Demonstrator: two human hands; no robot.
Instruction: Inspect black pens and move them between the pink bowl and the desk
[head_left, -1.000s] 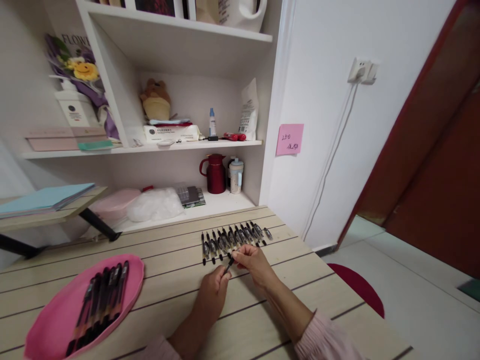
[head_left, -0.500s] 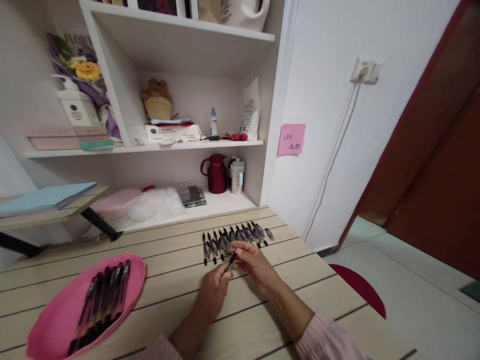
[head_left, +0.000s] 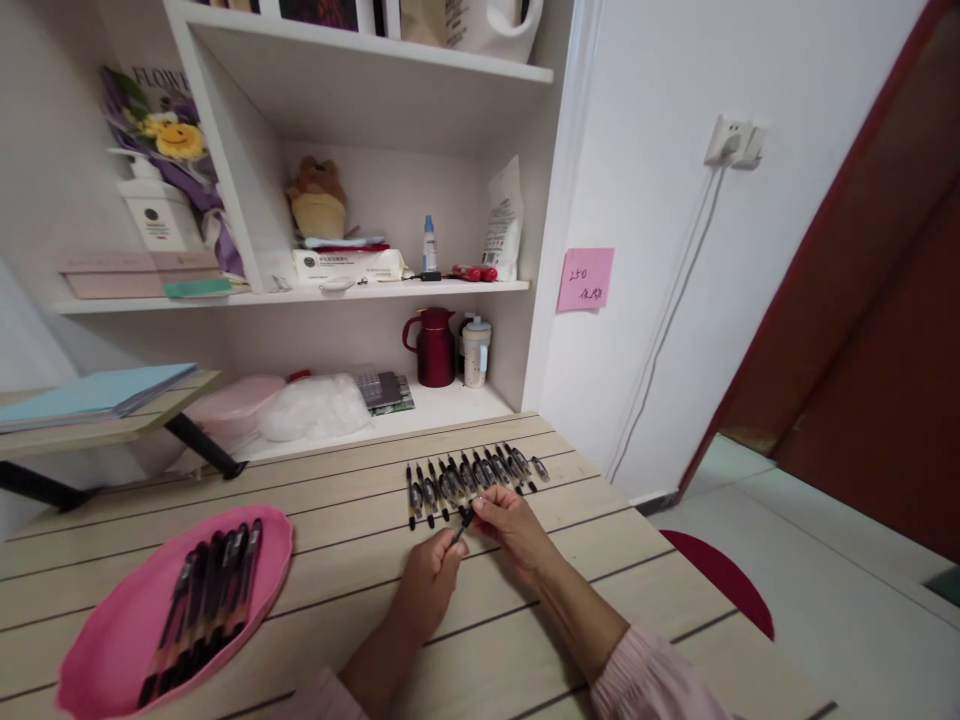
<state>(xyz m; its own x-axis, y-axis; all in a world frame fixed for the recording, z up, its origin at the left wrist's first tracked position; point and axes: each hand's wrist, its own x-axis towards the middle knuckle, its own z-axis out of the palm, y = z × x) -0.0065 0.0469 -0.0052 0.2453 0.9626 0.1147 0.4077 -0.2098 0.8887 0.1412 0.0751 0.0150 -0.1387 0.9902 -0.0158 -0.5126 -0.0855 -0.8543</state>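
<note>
In the head view, a slim black pen slants between my two hands over the table. My left hand is closed around its lower end. The thumb and index finger of my right hand pinch the upper end; the other fingers partly hide what lies there. Just beyond the hands runs a row of black pen parts, slim barrels with clear-and-black caps among them. One cap lies at the row's right end. To the left, several dark pens rest side by side in a pink tray.
The light wooden table has dark seams. A small raised stand with blue paper is at the left. Behind are white shelves with a dark red jug, a cup and a plastic bag.
My right fingers have closed in and shifted slightly down and right along the pen's upper end. My left hand keeps its hold. The pens in the tray and the row stay put.
</note>
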